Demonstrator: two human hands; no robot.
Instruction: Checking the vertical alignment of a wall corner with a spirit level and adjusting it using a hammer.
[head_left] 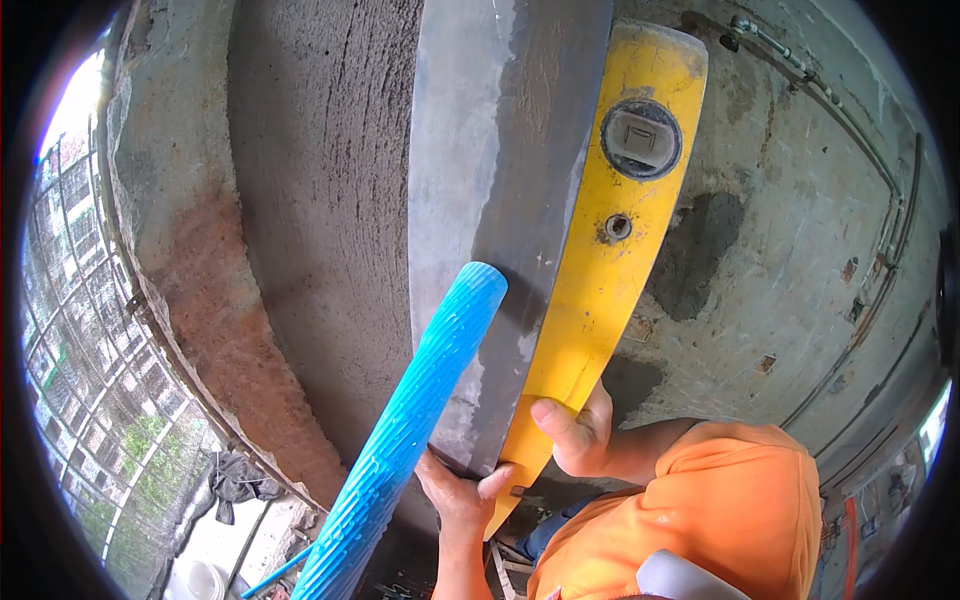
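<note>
A long grey metal straightedge [540, 130] stands against the wet plaster, its face partly smeared with cement. Against its right edge lies a yellow spirit level [590, 290] with a round vial window near its top. My left hand [465, 492] is closed around the bottom end of the straightedge, its thumb reaching over to the level's edge. Higher up, my right hand [578, 430] grips the level's right side, thumb on its yellow face; the fingers behind are hidden. A ribbed blue tube [410, 410] crosses in front of the straightedge at a slant; neither hand is seen on it.
Fresh grey plaster [320, 150] covers the wall strip left of the straightedge, bordered by a rough concrete and brick edge [215, 260]. Farther left is an opening with a metal grid [90, 390]. A white bucket [200, 580] stands lower left. Pipes [800, 65] run along the right wall.
</note>
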